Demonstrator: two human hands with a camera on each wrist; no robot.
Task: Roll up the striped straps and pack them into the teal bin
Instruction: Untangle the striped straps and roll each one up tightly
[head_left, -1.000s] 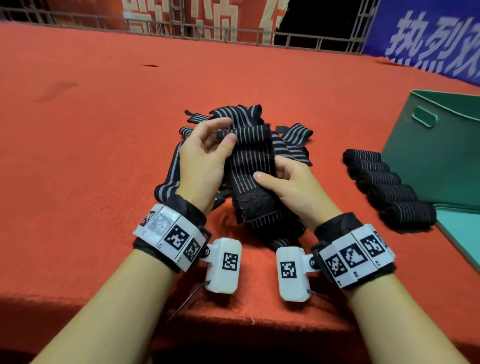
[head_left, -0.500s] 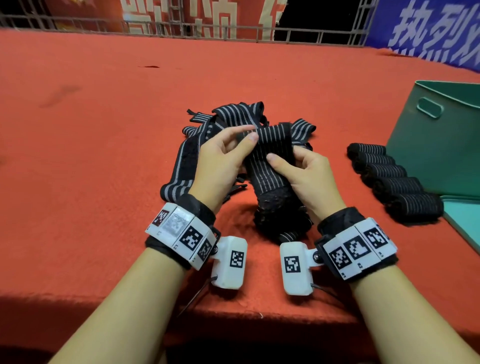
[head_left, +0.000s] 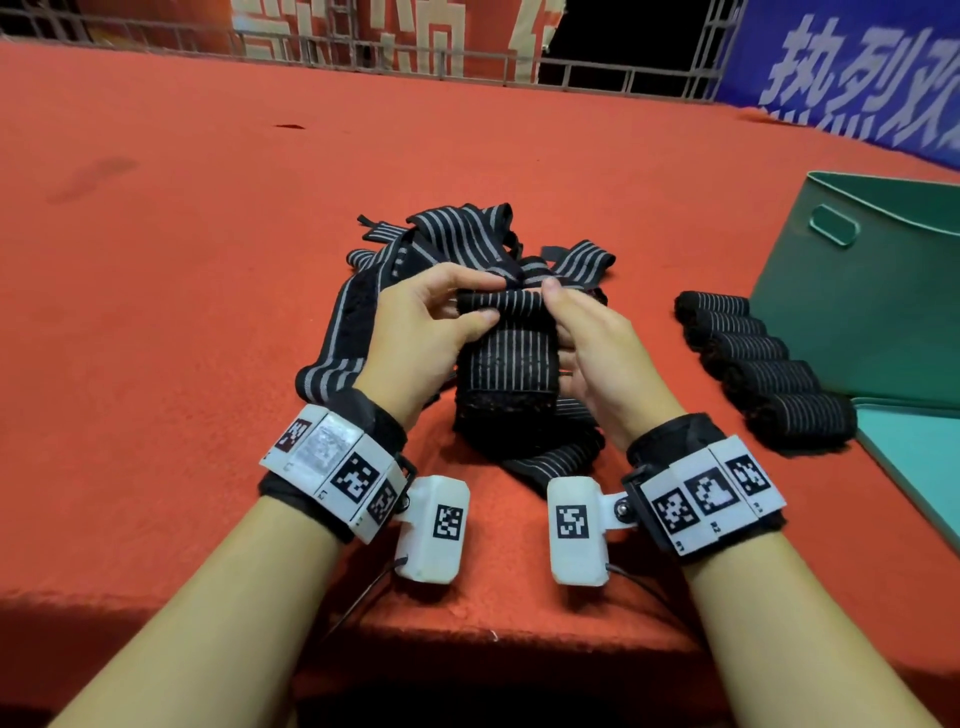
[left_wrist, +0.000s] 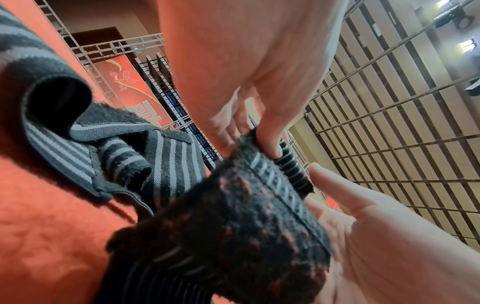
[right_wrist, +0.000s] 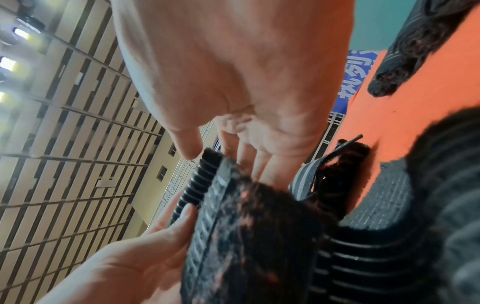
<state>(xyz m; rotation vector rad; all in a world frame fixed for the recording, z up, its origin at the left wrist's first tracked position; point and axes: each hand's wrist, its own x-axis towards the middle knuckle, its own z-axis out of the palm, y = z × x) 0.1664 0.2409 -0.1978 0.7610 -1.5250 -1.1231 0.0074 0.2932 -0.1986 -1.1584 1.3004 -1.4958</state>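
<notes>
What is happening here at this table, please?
A person is rolling a striped strap. The left hand and right hand pinch its rolled top end above a pile of loose straps. Five finished rolls lie in a row beside the teal bin, not yet packed.

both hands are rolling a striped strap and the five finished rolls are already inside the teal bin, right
Not quite. Both the left hand and right hand are rolling the striped strap, but the five finished rolls lie on the red surface beside the teal bin, not inside it. The head view shows this.
</notes>
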